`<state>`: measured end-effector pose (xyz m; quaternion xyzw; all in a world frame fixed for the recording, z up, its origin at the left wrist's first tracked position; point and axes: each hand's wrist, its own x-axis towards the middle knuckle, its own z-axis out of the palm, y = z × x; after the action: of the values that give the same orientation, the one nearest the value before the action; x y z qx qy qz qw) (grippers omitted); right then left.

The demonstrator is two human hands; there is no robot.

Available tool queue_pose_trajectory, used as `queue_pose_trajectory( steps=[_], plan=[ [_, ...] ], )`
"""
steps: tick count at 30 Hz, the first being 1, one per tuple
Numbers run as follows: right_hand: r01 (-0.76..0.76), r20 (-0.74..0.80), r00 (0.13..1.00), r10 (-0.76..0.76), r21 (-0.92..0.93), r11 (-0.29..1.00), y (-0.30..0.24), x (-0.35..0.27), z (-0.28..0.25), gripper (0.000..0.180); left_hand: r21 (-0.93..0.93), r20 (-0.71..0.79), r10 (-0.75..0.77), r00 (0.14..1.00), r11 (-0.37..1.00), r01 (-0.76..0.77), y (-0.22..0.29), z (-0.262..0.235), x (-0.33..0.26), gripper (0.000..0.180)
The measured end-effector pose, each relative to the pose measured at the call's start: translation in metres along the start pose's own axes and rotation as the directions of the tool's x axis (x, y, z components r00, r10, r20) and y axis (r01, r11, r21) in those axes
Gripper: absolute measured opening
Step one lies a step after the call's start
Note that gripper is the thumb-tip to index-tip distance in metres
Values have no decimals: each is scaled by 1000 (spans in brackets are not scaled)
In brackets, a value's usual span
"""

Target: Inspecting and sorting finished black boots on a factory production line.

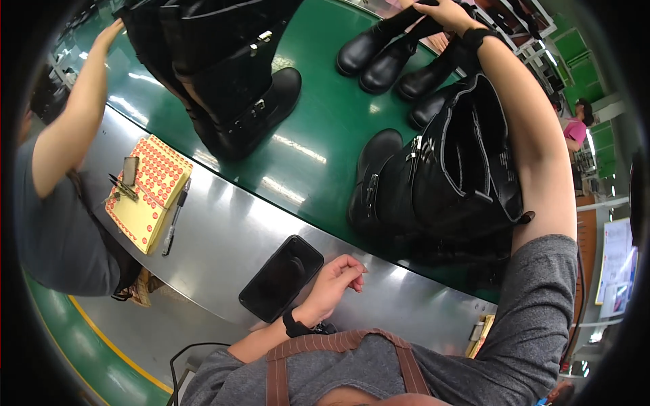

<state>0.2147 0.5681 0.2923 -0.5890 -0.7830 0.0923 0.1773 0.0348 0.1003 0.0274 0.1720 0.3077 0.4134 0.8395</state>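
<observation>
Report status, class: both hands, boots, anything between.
Left hand loosely curled, empty, beside phone. Right hand gripping black boots on green belt. Tall boots under right arm.

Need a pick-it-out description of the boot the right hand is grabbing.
Start at the green conveyor belt and follow it to its far end, where four short black ankle boots stand in a row. The right hand grips the shaft of the leftmost boot. Unlike the tall buckled boots nearer the person, it is low and plain.
</observation>
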Motion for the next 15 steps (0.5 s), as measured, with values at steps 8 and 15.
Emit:
queue_pose_trajectory(
  steps=[8, 15],
  plan=[
    [-2, -230, 966, -115, -451, 892, 28, -3, -13, 73, -70, 25, 4, 1000, 998, -2, -5, -2, -1, 9],
    [170, -84, 977, -194, -231, 958, 15, -29, -80, 48, -31, -2, 15, 1000, 999, -15, -3, -4, -2, 10]
  ],
)
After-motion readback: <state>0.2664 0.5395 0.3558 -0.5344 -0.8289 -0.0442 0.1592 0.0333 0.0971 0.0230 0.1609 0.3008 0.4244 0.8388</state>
